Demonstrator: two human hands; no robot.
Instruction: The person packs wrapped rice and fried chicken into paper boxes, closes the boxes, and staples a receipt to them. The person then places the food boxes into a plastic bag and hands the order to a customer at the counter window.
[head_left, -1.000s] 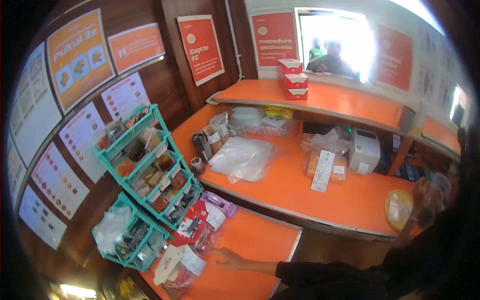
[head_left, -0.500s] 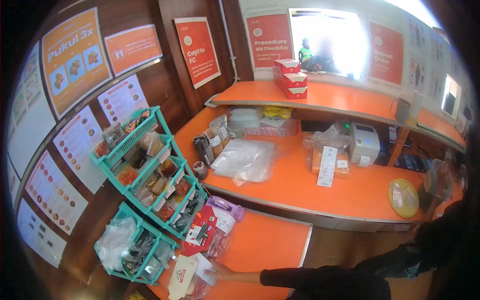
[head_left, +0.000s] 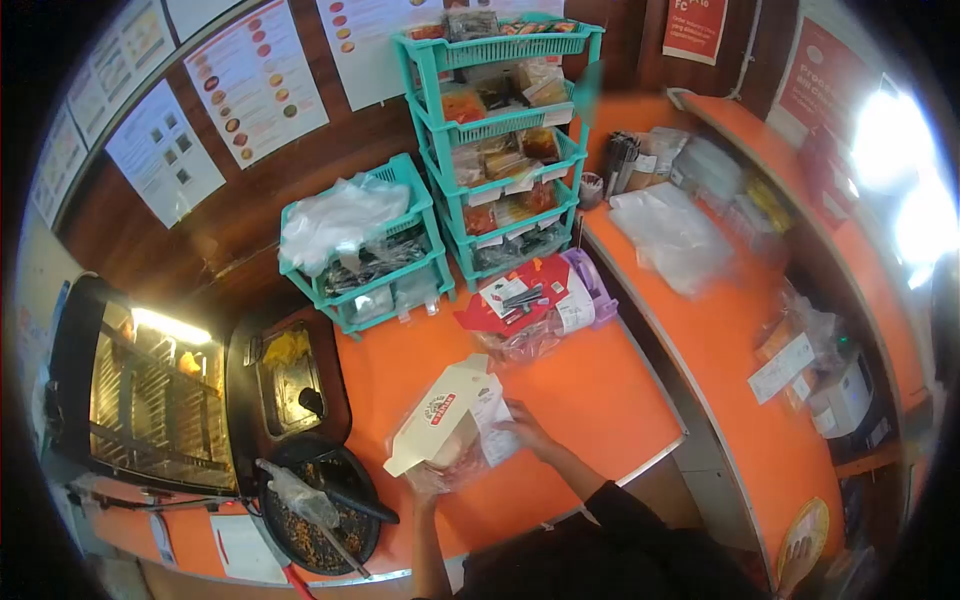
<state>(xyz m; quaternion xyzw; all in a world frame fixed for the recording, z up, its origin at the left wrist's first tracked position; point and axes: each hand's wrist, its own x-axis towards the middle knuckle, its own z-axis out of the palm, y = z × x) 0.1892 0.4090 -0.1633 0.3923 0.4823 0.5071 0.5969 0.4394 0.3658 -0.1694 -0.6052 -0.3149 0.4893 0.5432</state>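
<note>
A cream paper box [head_left: 432,420] with a red-and-black printed logo lies at a slant on the orange table, in or against a clear plastic bag [head_left: 465,470]. A white printed slip [head_left: 492,425] is on the bag's right side. My right hand [head_left: 525,428] grips the bag's right edge by the slip. At the lower left edge of the package is my left hand [head_left: 428,484], its fingers partly hidden beneath the bag. Just behind stands a red box bundle [head_left: 515,300] with a slip on it, beside a purple tape dispenser [head_left: 597,290].
Teal racks [head_left: 500,130] hold sauce packets; a teal basket [head_left: 345,290] holds plastic bags. On the left are a lit warmer [head_left: 165,395], a tray [head_left: 290,385] and a stone mortar [head_left: 325,515] with a pestle. At lower right, what looks like another person's hand is over a yellow plate [head_left: 815,525].
The view has swung left and down, bringing the warmer and mortar in. My left hand now appears at the package. The right hand stays at the slip.
</note>
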